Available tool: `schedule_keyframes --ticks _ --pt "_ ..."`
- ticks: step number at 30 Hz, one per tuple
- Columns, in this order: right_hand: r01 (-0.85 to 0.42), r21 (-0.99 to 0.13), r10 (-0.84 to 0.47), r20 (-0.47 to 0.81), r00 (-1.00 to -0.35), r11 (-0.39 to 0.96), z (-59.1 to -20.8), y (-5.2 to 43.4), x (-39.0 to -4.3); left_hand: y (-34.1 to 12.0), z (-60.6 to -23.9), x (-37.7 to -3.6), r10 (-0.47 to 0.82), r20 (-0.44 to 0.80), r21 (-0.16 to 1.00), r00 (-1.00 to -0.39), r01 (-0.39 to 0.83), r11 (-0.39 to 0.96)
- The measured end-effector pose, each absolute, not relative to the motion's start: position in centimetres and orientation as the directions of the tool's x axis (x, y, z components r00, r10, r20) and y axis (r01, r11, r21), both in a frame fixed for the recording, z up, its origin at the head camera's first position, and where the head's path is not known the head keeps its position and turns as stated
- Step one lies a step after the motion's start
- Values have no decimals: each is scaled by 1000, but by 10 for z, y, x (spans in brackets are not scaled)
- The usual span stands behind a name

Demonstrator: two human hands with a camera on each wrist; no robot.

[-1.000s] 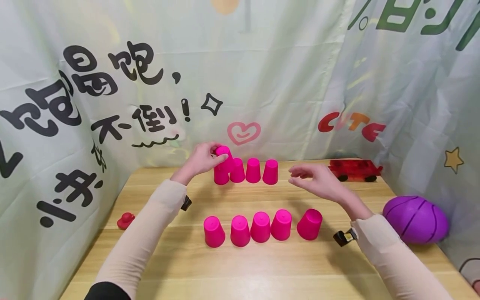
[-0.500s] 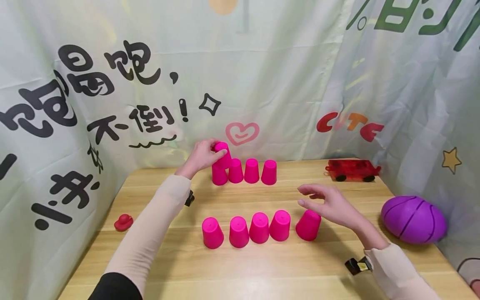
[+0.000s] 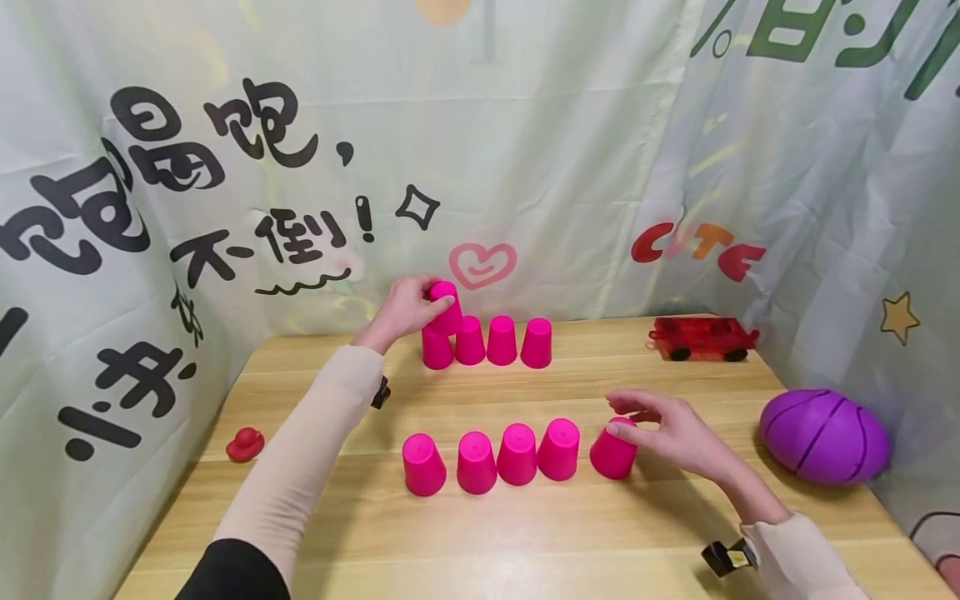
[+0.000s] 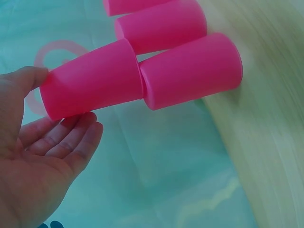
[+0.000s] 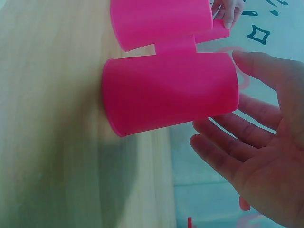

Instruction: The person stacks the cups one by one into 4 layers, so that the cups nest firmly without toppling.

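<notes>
My left hand (image 3: 405, 310) pinches an upside-down pink plastic cup (image 3: 446, 307) near its top, between thumb and fingers. This cup's rim meets the base of the leftmost back-row cup (image 3: 437, 350), as the left wrist view shows (image 4: 192, 71). Several upside-down pink cups stand in the back row, the second cup (image 3: 470, 343) beside it. In front, my right hand (image 3: 671, 429) spreads its thumb and fingers around the top of the rightmost front-row cup (image 3: 611, 454), which stands on the table. In the right wrist view the thumb lies at that cup's base edge (image 5: 171, 92); firm contact is unclear.
Several more cups stand in the front row, among them the leftmost one (image 3: 424, 465). A red toy car (image 3: 703, 339) is at the back right, a purple ball (image 3: 825, 436) at the right, and a small red toy hat (image 3: 245, 445) at the left. Printed cloth hangs behind the wooden table (image 3: 480, 550).
My right hand has come down and toward me, from right of the back row to the rightmost front cup. My left hand, still holding its cup, has risen slightly.
</notes>
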State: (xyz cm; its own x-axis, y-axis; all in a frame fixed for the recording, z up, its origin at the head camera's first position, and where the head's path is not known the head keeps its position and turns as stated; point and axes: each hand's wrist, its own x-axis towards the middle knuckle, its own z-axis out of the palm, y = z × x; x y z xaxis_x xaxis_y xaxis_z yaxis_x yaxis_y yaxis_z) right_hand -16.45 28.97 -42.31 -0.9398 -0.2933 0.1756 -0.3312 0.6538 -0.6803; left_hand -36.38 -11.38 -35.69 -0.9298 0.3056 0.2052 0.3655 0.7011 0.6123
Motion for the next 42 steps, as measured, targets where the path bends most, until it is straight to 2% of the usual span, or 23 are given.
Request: schedule_keyframes --ticks 11,20,28,35,42 --pt "-310 -685 -281 158 -947 659 -426 293 -155 -113 -359 -366 296 210 618 -932 361 698" --pt "-241 -722 -251 95 -963 649 -430 295 -148 -112 -359 -367 291 202 625 -935 352 697" --pt "-251 -733 -256 108 -961 632 -436 298 -148 -116 -362 -367 305 200 631 -931 360 687" --pt "-239 -756 -272 84 -959 610 -443 299 -150 -128 -363 -362 290 180 712 -940 328 621" --pt "-200 -765 -292 16 -956 613 -452 300 -154 -142 -367 -347 249 208 741 -946 319 591"
